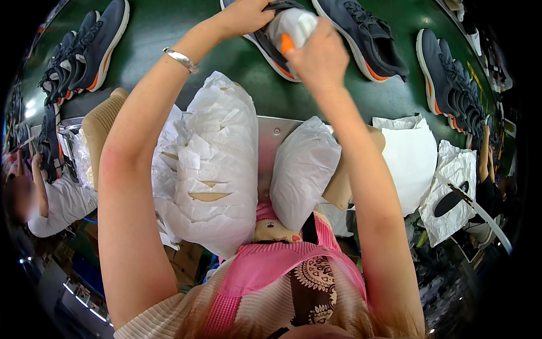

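Observation:
At the top middle, my left hand (244, 18) is closed on the collar of a dark grey sneaker (264, 47) with a white and orange sole. My right hand (320, 61), slightly blurred, grips a white crumpled paper wad (297, 25) at that shoe's opening. Something bright orange (287, 43) covers my right thumb. How deep the wad sits in the shoe is hidden by my fingers. Just right of my right hand stands a matching sneaker (366, 39), its opening toward me.
Shoes (84, 59) line the green work surface (169, 34) at left, with more sneakers (446, 79) at right. Nearer me are a tall stack of white paper (217, 158), a paper-wrapped bundle (305, 169), white sheets (409, 161) and a dark insole (450, 200). People work at both sides.

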Demonstrator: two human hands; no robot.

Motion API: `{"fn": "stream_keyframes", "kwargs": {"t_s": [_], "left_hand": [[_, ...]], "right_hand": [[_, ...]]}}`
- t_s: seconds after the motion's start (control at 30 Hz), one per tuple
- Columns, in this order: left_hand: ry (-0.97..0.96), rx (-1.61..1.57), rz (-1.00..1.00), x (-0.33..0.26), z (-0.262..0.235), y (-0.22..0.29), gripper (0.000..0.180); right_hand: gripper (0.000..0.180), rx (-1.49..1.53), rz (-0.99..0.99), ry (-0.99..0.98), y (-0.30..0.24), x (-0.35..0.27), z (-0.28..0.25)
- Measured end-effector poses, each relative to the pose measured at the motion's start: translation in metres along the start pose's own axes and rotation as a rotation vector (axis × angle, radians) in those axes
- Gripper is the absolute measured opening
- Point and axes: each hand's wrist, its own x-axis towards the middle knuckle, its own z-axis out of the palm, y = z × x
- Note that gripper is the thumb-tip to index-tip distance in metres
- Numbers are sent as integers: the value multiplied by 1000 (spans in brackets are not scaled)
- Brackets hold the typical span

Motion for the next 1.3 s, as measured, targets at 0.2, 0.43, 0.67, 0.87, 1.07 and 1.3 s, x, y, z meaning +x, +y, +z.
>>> {"fn": "stream_keyframes", "kwargs": {"t_s": [0.2, 0.43, 0.67, 0.87, 1.07, 1.3], "left_hand": [[117, -5, -81, -8, -5, -3, 34], [304, 87, 129, 21, -15, 22, 28], [425, 152, 249, 13, -13, 37, 29], [316, 283, 341, 11, -27, 33, 27], [374, 549, 36, -46, -10, -17, 85], [88, 3, -654, -36, 18, 10, 114]], "right_hand": [[53, 9, -182, -73, 2, 9, -16], [40, 147, -34, -454, -4, 33, -14], [33, 66, -144, -266, -6, 20, 31], [27, -20, -193, -256, -11, 22, 52], [49, 251, -219, -242, 12, 34, 10], [72, 320, -191, -445, 8, 48, 62]]}}
